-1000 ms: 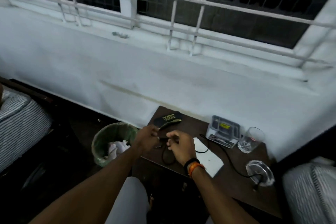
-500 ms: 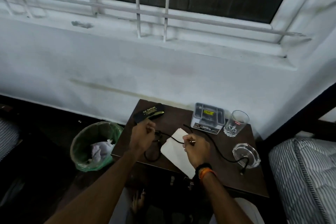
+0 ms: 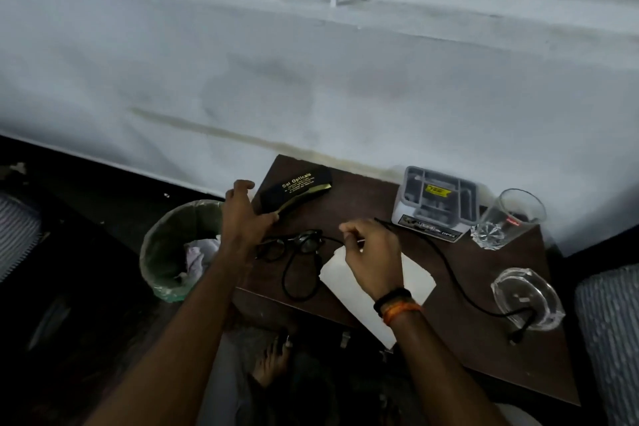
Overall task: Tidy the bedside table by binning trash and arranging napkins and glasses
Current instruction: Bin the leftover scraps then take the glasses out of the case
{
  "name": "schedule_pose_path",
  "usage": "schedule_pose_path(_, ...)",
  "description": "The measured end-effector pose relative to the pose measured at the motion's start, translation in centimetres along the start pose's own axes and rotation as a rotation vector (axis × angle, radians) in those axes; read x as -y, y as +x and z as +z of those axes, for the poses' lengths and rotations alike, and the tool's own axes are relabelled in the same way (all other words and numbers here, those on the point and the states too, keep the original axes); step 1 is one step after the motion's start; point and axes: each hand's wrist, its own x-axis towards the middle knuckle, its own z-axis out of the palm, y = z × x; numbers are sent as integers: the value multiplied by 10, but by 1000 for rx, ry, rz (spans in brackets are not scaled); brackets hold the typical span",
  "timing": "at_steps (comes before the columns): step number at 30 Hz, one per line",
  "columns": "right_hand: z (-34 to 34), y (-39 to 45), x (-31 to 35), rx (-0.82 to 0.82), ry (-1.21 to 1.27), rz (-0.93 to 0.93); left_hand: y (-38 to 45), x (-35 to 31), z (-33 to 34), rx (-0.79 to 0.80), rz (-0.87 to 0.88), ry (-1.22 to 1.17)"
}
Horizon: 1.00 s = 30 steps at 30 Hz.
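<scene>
Spectacles (image 3: 290, 245), dark-rimmed and round-lensed, lie at the left edge of the brown table (image 3: 484, 339), tangled with a thin black cable (image 3: 446, 266) pinched by the right hand (image 3: 375, 258); a tug could drag them off. The left hand (image 3: 243, 218), fingers spread, rests its thumb against the black glasses case (image 3: 295, 188). A white napkin (image 3: 411, 282) lies flat under the right wrist, with clear, breakable glassware near the cable's far end and crumpled paper already binned.

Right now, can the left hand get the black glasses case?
Probably yes. The left hand is open right beside the glasses case, its thumb at the case's near end, with nothing between them.
</scene>
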Motion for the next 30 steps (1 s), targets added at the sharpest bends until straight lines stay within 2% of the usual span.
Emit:
schedule_pose_path(3,11,15,5,49,-29,-66,5,12,6,32,29,-16)
schedule_pose_path(8,24,27,16,88,14,-58,18,13,15,99,115,35)
schedule_pose_path(13,17,28,22,67,50,-74,26,9,17,33,152,68)
schedule_pose_path(17,11,27,19,56,40,-62,27,6,20,45,188,101)
schedule_pose_path(22,5,30,22,67,38,-37,31,2,20,16,118,-57)
schedule_pose_path(30,1,36,21,-21,127,38,33,0,2,57,-59,-407)
